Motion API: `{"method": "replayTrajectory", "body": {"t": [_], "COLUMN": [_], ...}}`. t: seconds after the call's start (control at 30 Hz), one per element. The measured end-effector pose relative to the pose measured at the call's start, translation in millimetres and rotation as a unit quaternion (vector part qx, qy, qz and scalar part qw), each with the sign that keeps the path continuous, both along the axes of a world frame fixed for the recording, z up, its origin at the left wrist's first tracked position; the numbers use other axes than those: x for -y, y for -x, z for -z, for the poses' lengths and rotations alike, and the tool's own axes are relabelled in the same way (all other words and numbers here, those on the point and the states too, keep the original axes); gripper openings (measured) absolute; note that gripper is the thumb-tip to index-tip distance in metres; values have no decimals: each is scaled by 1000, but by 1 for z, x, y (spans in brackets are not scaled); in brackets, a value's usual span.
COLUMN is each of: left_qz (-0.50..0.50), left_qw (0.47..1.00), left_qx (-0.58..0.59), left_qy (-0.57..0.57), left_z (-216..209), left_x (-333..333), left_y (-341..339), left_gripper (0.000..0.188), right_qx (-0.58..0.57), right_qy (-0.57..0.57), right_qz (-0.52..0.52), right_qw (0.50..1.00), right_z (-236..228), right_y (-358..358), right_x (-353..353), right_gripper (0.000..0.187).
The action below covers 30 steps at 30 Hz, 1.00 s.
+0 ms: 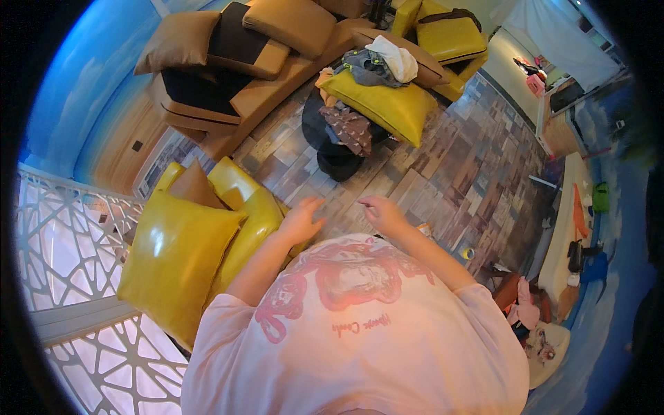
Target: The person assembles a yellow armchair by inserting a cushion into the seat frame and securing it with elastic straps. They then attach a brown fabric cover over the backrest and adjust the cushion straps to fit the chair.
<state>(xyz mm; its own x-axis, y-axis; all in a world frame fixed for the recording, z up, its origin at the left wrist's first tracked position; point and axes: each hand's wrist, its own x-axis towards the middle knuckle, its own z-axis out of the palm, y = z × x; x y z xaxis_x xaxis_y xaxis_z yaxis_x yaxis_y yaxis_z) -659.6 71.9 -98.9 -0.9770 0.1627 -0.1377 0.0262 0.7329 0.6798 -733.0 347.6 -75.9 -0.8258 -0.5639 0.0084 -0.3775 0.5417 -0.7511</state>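
Past the pale pink shirt [366, 325], the left hand [302, 220] and right hand [384, 216] hover apart, fingers loosely bent with narrow gaps, the left just beside a glossy yellow armchair [259, 216] with a large yellow cushion [176, 249] leaning on it. Farther ahead, above the plank-patterned floor [408, 173], a yellow pillow [394, 107] bears crumpled clothes [370, 68], before a brown sofa [273, 91] stacked with cushions.

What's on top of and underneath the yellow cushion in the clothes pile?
On the yellow cushion lie a white cloth and a grey garment. A brown patterned cloth shows at its near edge; anything fully underneath is hidden.
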Motion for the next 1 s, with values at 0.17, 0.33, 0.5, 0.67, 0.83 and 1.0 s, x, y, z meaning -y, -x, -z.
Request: {"method": "replayTrajectory", "body": {"t": [0.17,0.33,0.5,0.67,0.83,1.0], "left_qz": [34,37,28,45,54,-46], "left_qw": [999,997,993,992,995,995], "left_qx": [12,43,111,113,68,-4], "left_qy": [-21,-46,-32,-35,-38,-92], "left_z": [-8,-2,15,21,22,5], "left_x": [-45,-51,-31,-11,28,61], "left_y": [61,87,121,186,266,322], "left_gripper": [51,48,45,42,43,25], "right_qx": [43,37,51,30,-34,-53], "right_qy": [-41,22,-14,-75,-21,18], "right_qz": [91,92,11,-26,13,52], "right_qw": [994,995,999,996,999,997], "right_z": [5,34,20,19,3,-36], "right_y": [43,75,113,185,257,315], "right_x": [-71,-67,-30,-15,24,79], "right_gripper": [22,21,20,19,14,12]}}
